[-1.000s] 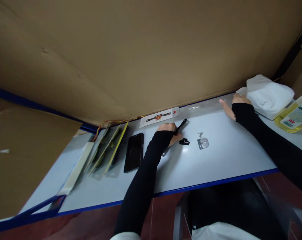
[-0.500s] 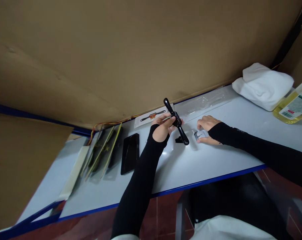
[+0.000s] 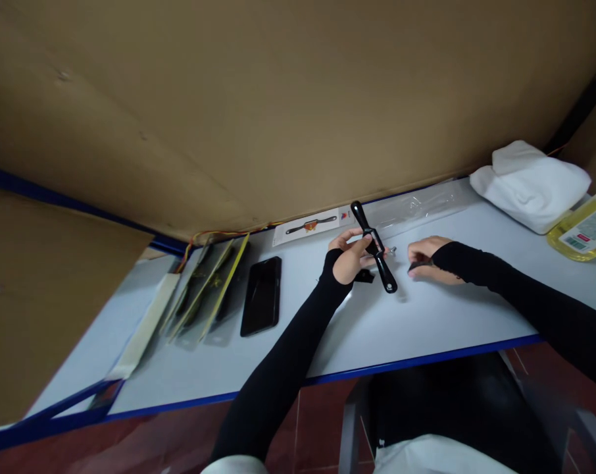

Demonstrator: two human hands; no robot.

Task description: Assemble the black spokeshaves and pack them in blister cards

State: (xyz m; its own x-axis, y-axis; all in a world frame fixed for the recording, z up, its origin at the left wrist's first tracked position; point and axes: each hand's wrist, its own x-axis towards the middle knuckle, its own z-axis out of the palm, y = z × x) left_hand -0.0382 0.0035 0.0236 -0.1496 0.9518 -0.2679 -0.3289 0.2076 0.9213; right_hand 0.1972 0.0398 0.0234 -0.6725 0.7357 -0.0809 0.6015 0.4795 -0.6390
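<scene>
A black spokeshave point(image 3: 375, 245) is gripped near its middle by my left hand point(image 3: 350, 259), above the table. Its two handles slope from upper left to lower right. By my left fingertips shows a small silver screw-like part point(image 3: 391, 251); whether it is held or fitted to the tool I cannot tell. Below the tool a small black part point(image 3: 364, 276) lies on the table. My right hand point(image 3: 429, 257) is closed on a small flat dark piece point(image 3: 419, 265) just right of the spokeshave, mostly covered by the fingers.
A printed card point(image 3: 310, 227) with a spokeshave picture and a clear plastic wrapper point(image 3: 421, 204) lie along the back wall. Left are a black phone point(image 3: 261, 296) and several packaged items point(image 3: 204, 289). A white cloth point(image 3: 529, 184) and yellow liquid bottle point(image 3: 584, 227) stand right.
The view has shifted a little. My left hand has turned the spokeshave slightly, showing its central opening. The piece at my right hand, shiny before, now looks dark and is more enclosed by the fingers.
</scene>
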